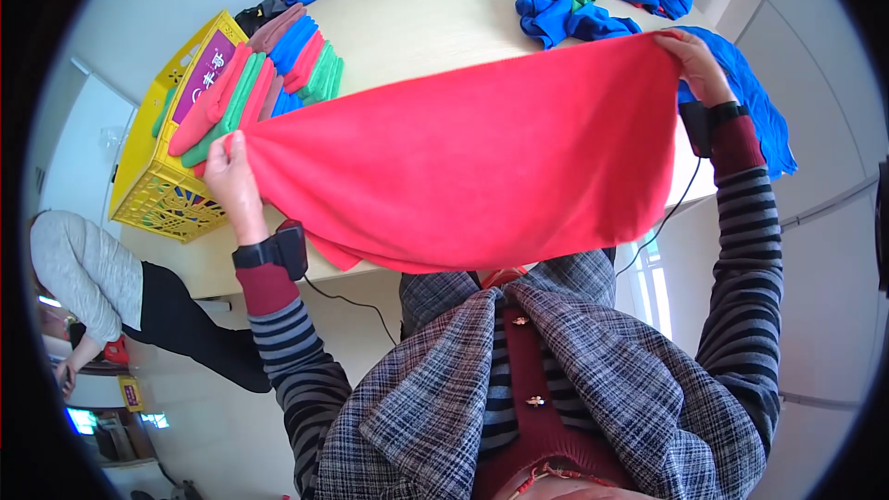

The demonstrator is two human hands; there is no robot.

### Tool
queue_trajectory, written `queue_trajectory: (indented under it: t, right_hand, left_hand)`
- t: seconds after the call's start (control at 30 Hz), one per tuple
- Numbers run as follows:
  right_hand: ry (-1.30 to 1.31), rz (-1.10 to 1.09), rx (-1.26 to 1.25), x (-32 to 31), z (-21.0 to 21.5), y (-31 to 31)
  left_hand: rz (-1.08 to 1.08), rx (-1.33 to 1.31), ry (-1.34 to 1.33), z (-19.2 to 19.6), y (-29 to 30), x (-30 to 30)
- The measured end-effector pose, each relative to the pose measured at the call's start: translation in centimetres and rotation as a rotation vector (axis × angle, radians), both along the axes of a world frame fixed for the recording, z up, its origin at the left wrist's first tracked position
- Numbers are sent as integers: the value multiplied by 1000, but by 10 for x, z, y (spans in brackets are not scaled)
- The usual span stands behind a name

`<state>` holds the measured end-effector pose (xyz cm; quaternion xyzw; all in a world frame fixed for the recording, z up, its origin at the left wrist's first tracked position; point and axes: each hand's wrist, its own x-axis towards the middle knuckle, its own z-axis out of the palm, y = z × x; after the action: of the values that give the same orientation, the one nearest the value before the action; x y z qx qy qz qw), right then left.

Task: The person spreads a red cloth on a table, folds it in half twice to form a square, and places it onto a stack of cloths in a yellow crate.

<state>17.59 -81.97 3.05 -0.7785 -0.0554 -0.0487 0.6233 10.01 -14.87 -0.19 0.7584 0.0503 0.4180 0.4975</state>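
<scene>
A red towel (pixel 472 157) is stretched wide between my two hands above the near part of the table. My left hand (pixel 233 181) pinches its upper left corner, beside the stacked cloths. At the upper right corner, my right hand (pixel 699 65) grips the towel, held somewhat higher in the picture than the left. The towel's lower edge sags in a curve toward my lap. Behind my right hand, a blue cloth (pixel 755 111) drapes over the table's right edge. Dark bands with boxy devices sit on both my wrists.
Folded red, green, blue and brown cloths (pixel 301 56) stand in stacks at the left, beside a yellow plastic crate (pixel 153 167). Loose blue cloths (pixel 546 9) and mixed crumpled ones lie along the far side of the table (pixel 417 14). At the left another person (pixel 102 278) bends over. Cables hang from my wrist devices.
</scene>
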Motion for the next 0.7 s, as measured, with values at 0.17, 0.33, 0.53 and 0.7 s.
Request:
queue_trajectory:
  t: [0.17,0.33,0.53,0.7]
  right_hand:
    - [172,-30,-11,12,-19,12]
    - [268,33,9,10,-22,36]
    - [153,-39,-213,1,-42,85]
    - [148,102,-176,-42,-53,156]
  left_hand:
    - [53,212,43,-24,-7,25]
    - [-80,102,92,-30,-24,40]
    - [-359,-241,141,-38,-71,44]
    - [-564,-305,245,-42,-155,10]
